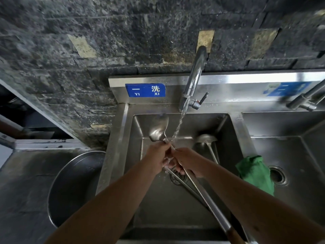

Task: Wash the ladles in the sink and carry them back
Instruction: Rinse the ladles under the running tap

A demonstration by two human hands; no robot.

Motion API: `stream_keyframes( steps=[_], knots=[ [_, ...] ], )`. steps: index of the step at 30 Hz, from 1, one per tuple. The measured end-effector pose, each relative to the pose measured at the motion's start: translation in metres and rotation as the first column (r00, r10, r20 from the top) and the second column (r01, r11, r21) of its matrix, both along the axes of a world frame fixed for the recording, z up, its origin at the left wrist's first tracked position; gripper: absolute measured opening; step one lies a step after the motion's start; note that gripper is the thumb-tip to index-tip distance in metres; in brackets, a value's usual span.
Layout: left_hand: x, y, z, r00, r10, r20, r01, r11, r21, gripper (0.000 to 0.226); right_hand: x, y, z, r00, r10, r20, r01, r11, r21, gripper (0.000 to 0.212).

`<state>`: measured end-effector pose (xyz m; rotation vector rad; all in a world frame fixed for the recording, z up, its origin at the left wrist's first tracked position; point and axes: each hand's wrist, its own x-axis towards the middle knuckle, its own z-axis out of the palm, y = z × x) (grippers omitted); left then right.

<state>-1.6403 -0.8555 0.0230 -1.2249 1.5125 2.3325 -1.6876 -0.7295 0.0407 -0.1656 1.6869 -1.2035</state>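
Gripping one ladle: two hands (second ladle resting aside).

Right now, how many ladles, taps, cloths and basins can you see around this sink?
Ladles: 2, one held under the water, one leaning in the sink
Taps: 2
Green cloths: 1
Round metal basins: 1
Total: 6

We see a green cloth draped on the divider beside a second basin, a large metal bowl on the left table, a blue sign, dark stone wall.
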Motion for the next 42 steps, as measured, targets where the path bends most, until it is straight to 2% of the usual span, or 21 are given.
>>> stream_keyframes(
  steps=[3,5,8,11,14,19,22,23,24,28,30,32,36,40,42],
  knots=[
    [-0.007,0.021,-0.016,0.995,0.037,0.093,-0.026,0.993,-0.119,0.016,0.005,0.02,0.001,0.975,-0.103,0.195,0.09,0.993,0.072,0.034],
    [-0.011,0.028,-0.037,0.984,0.105,0.145,-0.071,0.972,-0.225,0.02,0.012,0.037,-0.004,0.96,-0.135,0.244,0.108,0.987,0.123,0.025],
    [-0.015,0.031,-0.063,0.97,0.151,0.189,-0.1,0.962,-0.256,0.025,0.026,0.063,-0.016,0.985,-0.116,0.125,0.089,0.975,0.203,0.019],
    [-0.015,0.051,-0.056,0.976,0.018,0.215,0.018,0.987,-0.162,0.012,0.033,0.08,-0.03,0.989,-0.13,-0.075,0.144,0.957,0.251,0.025],
    [-0.018,0.089,-0.054,0.98,-0.086,0.18,0.103,0.991,-0.088,0.012,0.03,0.097,-0.042,0.958,-0.184,-0.218,0.249,0.914,0.32,0.031],
    [-0.035,0.143,-0.055,0.96,-0.222,0.169,0.215,0.975,0.054,0.015,0.006,0.119,-0.066,0.925,-0.27,-0.266,0.35,0.879,0.323,0.025],
    [-0.062,0.153,-0.065,0.957,-0.235,0.171,0.23,0.972,0.049,0.017,-0.002,0.135,-0.056,0.893,-0.171,-0.416,0.338,0.866,0.368,0.026],
    [-0.07,0.157,-0.069,0.957,-0.233,0.171,0.228,0.972,0.046,0.018,-0.002,0.14,-0.05,0.886,-0.139,-0.442,0.329,0.861,0.388,0.033],
    [-0.078,0.161,-0.073,0.957,-0.231,0.174,0.227,0.973,0.042,0.018,-0.003,0.145,-0.047,0.882,-0.12,-0.456,0.321,0.862,0.393,0.039],
    [-0.093,0.181,-0.083,0.955,-0.25,0.161,0.244,0.968,0.059,0.016,-0.019,0.161,-0.056,0.854,-0.054,-0.517,0.328,0.827,0.456,0.027],
    [-0.096,0.19,-0.091,0.955,-0.252,0.155,0.242,0.967,0.083,0.012,-0.032,0.164,-0.066,0.848,-0.034,-0.529,0.334,0.81,0.483,0.028],
    [-0.097,0.194,-0.098,0.96,-0.237,0.152,0.225,0.97,0.092,0.013,-0.039,0.163,-0.074,0.85,-0.042,-0.524,0.34,0.805,0.487,0.034],
    [-0.103,0.199,-0.108,0.964,-0.231,0.135,0.221,0.972,0.086,0.025,-0.043,0.159,-0.092,0.858,-0.05,-0.512,0.351,0.784,0.511,0.033],
    [-0.104,0.202,-0.109,0.945,-0.276,0.178,0.279,0.96,0.007,0.018,-0.044,0.155,-0.105,0.871,-0.027,-0.49,0.332,0.767,0.549,0.025],
    [-0.104,0.205,-0.108,0.944,-0.264,0.196,0.265,0.964,0.021,0.019,-0.047,0.154,-0.111,0.874,-0.019,-0.485,0.325,0.764,0.557,0.021]
  ],
)
